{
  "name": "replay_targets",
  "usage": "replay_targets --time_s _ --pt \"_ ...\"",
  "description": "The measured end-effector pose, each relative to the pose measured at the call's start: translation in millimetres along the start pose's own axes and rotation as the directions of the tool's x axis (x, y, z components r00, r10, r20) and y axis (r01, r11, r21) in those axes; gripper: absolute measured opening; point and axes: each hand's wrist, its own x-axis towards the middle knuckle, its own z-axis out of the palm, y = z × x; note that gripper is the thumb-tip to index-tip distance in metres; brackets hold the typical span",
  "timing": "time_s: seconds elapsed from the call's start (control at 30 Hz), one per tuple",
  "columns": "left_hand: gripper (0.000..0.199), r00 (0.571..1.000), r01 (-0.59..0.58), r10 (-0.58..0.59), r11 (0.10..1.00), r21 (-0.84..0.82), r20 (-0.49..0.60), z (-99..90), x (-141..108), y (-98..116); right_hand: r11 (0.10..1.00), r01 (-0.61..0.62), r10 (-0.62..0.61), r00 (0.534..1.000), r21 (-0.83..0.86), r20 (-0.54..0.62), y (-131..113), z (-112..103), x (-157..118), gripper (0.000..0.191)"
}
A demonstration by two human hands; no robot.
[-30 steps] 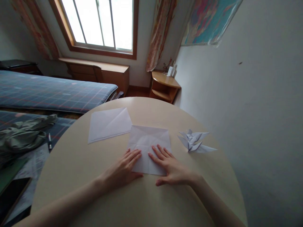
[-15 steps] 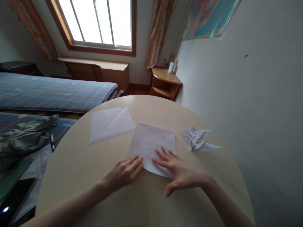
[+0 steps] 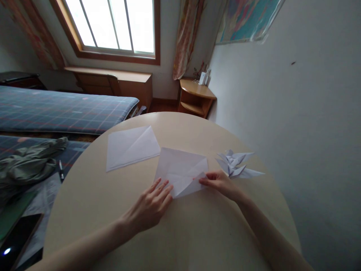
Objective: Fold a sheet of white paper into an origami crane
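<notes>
A creased white sheet of paper [image 3: 180, 165] lies near the middle of the round table [image 3: 113, 210], its lower right corner lifted and folded inward. My left hand [image 3: 155, 203] rests on the sheet's lower left edge, fingers spread and flat. That folded corner is pinched between the thumb and fingers of my right hand [image 3: 218, 183]. Behind and to the left is a stack of white paper [image 3: 132, 148] with a diagonal crease on top. Folded paper cranes [image 3: 235, 164] sit just beyond my right hand.
A bed with a plaid cover [image 3: 67, 111] is left of the table. At the lower left are a phone [image 3: 21, 235], a pen [image 3: 61, 170] and crumpled green cloth [image 3: 34, 160]. A white wall [image 3: 282, 113] runs along the right.
My right hand has gone from lying spread on the sheet to pinching its right corner, which is now folded up and inward. My left hand's fingers have spread out.
</notes>
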Motion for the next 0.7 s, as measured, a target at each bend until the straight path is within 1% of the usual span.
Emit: replay_targets --time_s 0.1,0.2,0.27,0.33,0.4,0.5,0.57,0.63,0.7 --pt "0.018 0.997 -0.074 0.072 0.991 -0.113 -0.014 -3.3 2.3 5.9 1.000 -0.001 -0.002 0.993 -0.023 -0.121 3.4 9.9 4.2 0.040" --pt "0.018 0.992 -0.122 0.122 0.963 -0.239 -0.011 -6.3 5.0 7.9 0.992 0.021 -0.051 0.966 -0.122 -0.253 2.2 19.5 6.3 0.036" --pt "0.018 0.994 -0.087 0.102 0.941 -0.327 0.028 -6.8 6.6 6.2 0.981 0.028 -0.088 0.946 -0.191 -0.312 1.5 24.8 7.0 0.032" --pt "0.020 0.994 -0.025 0.062 0.927 -0.373 0.088 -5.4 7.5 3.1 0.967 0.057 -0.145 0.924 -0.248 -0.355 2.2 29.1 7.6 0.028" --pt "0.033 0.992 -0.003 0.047 0.937 -0.351 0.115 -2.7 7.7 0.1 0.949 0.093 -0.208 0.902 -0.302 -0.378 4.6 32.2 8.6 0.025" --pt "0.051 0.991 -0.018 0.055 0.960 -0.278 0.124 0.7 7.5 -2.5 0.921 0.121 -0.279 0.868 -0.371 -0.411 10.2 35.0 10.6 0.022" --pt "0.054 0.987 -0.012 0.054 0.965 -0.263 0.154 1.3 7.4 -2.9 0.907 0.119 -0.307 0.844 -0.404 -0.441 13.5 36.1 11.8 0.021" --pt "0.054 0.981 -0.002 0.052 0.966 -0.260 0.186 0.8 7.3 -3.1 0.882 0.118 -0.347 0.818 -0.456 -0.459 15.0 37.1 12.3 0.020" --pt "0.053 0.978 0.008 0.044 0.968 -0.249 0.205 0.0 7.1 -3.2 0.823 0.141 -0.421 0.803 -0.551 -0.423 13.8 38.2 11.6 0.022"
